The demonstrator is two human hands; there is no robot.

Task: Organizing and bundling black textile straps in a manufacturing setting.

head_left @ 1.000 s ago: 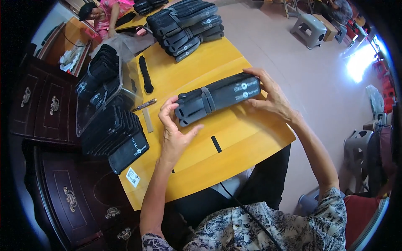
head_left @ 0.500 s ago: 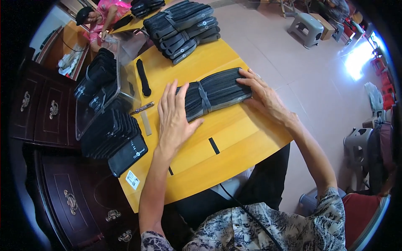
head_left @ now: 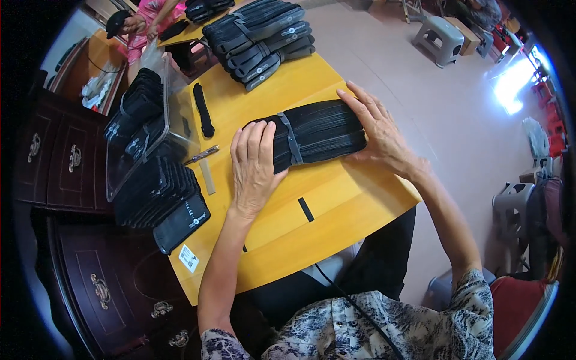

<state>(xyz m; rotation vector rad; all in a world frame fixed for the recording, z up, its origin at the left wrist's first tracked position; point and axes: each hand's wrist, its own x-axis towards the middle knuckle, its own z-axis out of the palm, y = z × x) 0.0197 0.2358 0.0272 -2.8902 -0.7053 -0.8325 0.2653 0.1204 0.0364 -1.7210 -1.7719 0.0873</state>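
A bundle of black, flat fabric pieces [head_left: 327, 133] lies on the yellow table, bound by a grey strap [head_left: 291, 139] left of its middle. My left hand [head_left: 254, 161] holds the left end, with fingers bent over the top and the thumb along the near side. Around the right end is my right hand [head_left: 381, 133], its fingers at the far corner and its thumb low on the near side. The bundle's underside is hidden.
Tied black bundles [head_left: 261, 39] are piled at the table's far end. On the left are a clear plastic bin [head_left: 174, 123] of black pieces, a leaning stack [head_left: 157, 195], a black strip [head_left: 203, 111] and a pen-like tool [head_left: 202, 155]. A person in pink [head_left: 144, 24] works beyond.
The bundle has turned in my hands, so its layered edges now face up more and its right end sits slightly farther right. My left fingers have curled over its left end.
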